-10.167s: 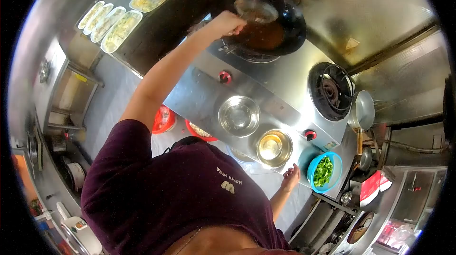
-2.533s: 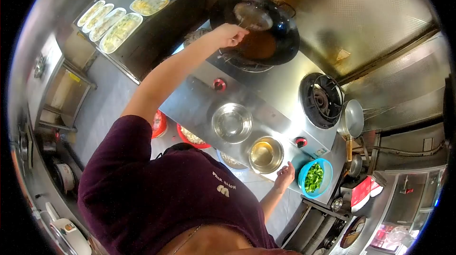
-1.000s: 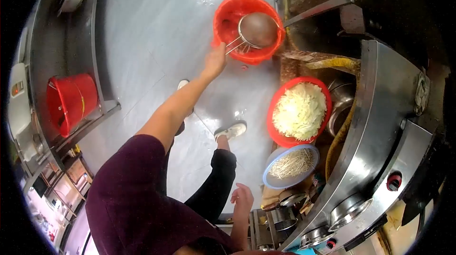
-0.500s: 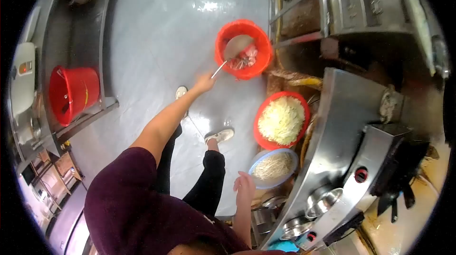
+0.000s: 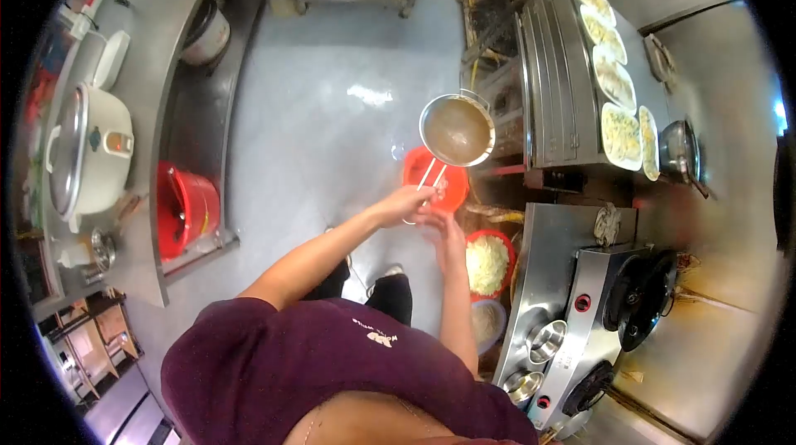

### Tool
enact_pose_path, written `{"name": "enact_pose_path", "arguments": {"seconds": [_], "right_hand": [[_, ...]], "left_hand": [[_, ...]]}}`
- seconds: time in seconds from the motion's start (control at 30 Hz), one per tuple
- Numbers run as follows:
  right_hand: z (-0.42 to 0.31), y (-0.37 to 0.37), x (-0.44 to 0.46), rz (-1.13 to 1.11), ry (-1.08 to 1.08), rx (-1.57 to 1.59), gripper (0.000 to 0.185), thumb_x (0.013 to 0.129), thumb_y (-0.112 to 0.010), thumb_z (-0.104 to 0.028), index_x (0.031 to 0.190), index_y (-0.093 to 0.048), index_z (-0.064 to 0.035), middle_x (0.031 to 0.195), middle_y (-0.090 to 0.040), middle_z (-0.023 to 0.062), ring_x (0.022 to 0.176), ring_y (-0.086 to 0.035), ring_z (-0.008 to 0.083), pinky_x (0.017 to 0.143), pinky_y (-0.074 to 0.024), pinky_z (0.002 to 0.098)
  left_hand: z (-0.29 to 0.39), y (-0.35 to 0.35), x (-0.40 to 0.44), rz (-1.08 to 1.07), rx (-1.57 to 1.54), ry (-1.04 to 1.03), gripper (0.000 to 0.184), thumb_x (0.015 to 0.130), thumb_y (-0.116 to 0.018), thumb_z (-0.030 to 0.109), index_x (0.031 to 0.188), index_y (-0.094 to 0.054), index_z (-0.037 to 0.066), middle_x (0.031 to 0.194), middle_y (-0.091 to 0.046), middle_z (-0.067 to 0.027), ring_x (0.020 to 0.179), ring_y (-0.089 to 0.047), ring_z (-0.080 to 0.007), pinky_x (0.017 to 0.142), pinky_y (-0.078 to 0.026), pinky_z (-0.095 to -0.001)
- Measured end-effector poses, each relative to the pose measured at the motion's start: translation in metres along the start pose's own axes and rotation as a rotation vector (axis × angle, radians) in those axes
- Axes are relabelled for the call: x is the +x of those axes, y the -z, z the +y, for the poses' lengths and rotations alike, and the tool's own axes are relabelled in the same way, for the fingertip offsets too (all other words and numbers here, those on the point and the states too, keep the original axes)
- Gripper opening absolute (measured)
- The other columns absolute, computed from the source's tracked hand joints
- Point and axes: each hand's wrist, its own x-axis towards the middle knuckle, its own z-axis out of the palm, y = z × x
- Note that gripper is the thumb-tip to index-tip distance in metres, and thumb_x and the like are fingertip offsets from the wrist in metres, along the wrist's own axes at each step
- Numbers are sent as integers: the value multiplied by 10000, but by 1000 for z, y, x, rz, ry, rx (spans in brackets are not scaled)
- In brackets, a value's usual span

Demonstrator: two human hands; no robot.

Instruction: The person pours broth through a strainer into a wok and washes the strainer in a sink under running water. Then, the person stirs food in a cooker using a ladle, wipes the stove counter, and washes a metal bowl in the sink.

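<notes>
A round fine-mesh strainer [image 5: 457,131] with a double-wire handle hangs in front of me, partly over the red bucket [image 5: 417,169] on the floor. My left hand [image 5: 406,204] is closed around its handle. Close beside it, at the handle's end, is my right hand [image 5: 444,229]; its fingers are smeared by motion, and I cannot tell whether they grip. The strainer and my hands hide much of the bucket. Near my right forearm stand a red basin of pale shredded vegetable [image 5: 487,266] and a bluish basin [image 5: 487,325] with pale strands.
A steel counter with a stove [image 5: 572,337] and metal bowls [image 5: 546,340] runs along the right. Several filled plates [image 5: 622,136] sit farther up. On the left are a rice cooker [image 5: 104,155] on a counter and another red bucket [image 5: 201,209] on the lower shelf.
The strainer has come up out of the bucket in my left hand. My right hand has moved from beside the basins to the handle. The view has tilted up.
</notes>
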Motion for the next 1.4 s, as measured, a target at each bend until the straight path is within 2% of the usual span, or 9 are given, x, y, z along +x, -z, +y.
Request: {"name": "enact_pose_path", "arguments": {"seconds": [0.27, 0.47, 0.63, 0.77, 1.0, 1.13, 1.23, 1.27, 1.4], "right_hand": [[-104, -98, 111, -294, 83, 54, 350, 878, -420, -241, 1123, -433, 8, 1019, -557, 177, 758, -582, 173, 599, -495, 241], [-180, -138, 251, -407, 84, 178, 249, 808, -470, -83, 1043, -441, -7, 824, -571, 121, 715, -578, 238, 619, -494, 348], [-260, -183, 369, -453, 43, 383, 177, 815, -421, -83, 976, -456, -18, 602, -444, 34, 529, -480, 184, 538, -444, 344], [-346, -206, 461, -441, 14, 392, 179, 829, -409, -122, 964, -455, -15, 532, -338, -7, 430, -334, 129, 451, -340, 286], [-535, -203, 616, -45, 241, 222, 99, 811, -468, -122, 743, -449, -53, 482, -256, -22, 366, -240, 103, 341, -212, 256], [-615, -170, 689, 464, 593, -246, 146, 761, -458, -118, 824, -496, 8, 512, -417, 31, 379, -368, 142, 358, -332, 318], [-639, -95, 775, 972, 849, -907, 285, 708, -470, -119, 922, -505, 65, 662, -564, 167, 557, -542, 290, 563, -447, 386], [-652, -130, 748, 1049, 679, -944, 351, 686, -475, -125, 959, -498, 95, 857, -577, 271, 830, -557, 397, 772, -418, 404], [-671, -122, 812, 1175, 547, -935, 370, 708, -473, -138, 1024, -468, 54, 937, -556, 279, 894, -529, 421, 827, -387, 453]], "left_hand": [[109, 13, 45, -59, 429, -62, 217, 813, -435, 252, 748, -509, 58, 587, -484, -10, 471, -455, -105, 457, -383, -233], [245, 63, 107, -211, 895, -15, 391, 843, -435, 387, 960, -550, 32, 835, -584, -72, 787, -565, -135, 625, -468, -272], [337, 180, 130, 270, 925, -144, 468, 835, -457, 457, 1035, -535, 42, 891, -579, -58, 815, -558, -140, 681, -458, -272], [354, 308, 110, 863, 650, -298, 275, 839, -486, 300, 873, -559, 37, 672, -545, -28, 592, -524, -107, 524, -425, -236], [424, 420, 143, 1120, 423, 18, 267, 787, -523, 302, 859, -545, 46, 645, -571, -49, 500, -532, -119, 420, -417, -244], [570, 384, 271, 897, 540, -210, 214, 809, -525, 245, 835, -537, 32, 656, -549, -23, 561, -508, -98, 476, -402, -226], [685, 323, 369, 590, 761, -492, 246, 847, -505, 273, 844, -550, 31, 664, -536, -10, 572, -472, -71, 490, -378, -211], [720, 294, 396, 578, 784, -454, 262, 849, -507, 278, 883, -561, 24, 705, -555, -20, 615, -494, -77, 525, -391, -205], [788, 216, 491, 543, 677, -372, 346, 851, -503, 304, 1026, -538, 7, 784, -573, -40, 700, -523, -105, 645, -422, -232]]}}
